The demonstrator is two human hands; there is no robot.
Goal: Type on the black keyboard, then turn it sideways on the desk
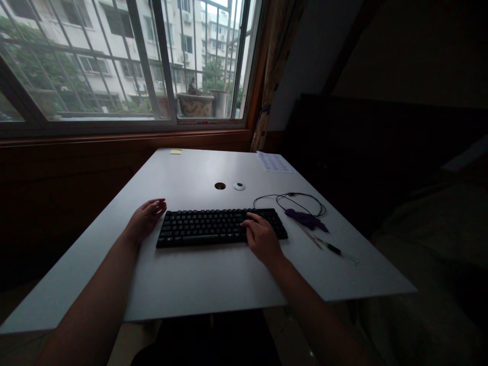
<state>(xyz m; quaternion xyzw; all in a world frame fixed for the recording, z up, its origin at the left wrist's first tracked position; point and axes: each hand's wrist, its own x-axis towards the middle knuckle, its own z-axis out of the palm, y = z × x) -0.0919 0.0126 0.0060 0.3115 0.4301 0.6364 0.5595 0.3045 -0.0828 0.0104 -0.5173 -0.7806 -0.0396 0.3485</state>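
Bare forearms (101,284) are stretched over the white table (213,277). On it the black keyboard (206,226) is laid: just beside its left end the left hand (145,219) is held, loosely curled and empty; its right part is overlapped by the right hand (262,238), loosely spread, nothing grasped. Whether it is pressed cannot be told.

matt plastic keyboard (202,226); smooth, faintly glossy tabletop (206,279); paper sheet (275,162); glossy wooden sill (213,134).
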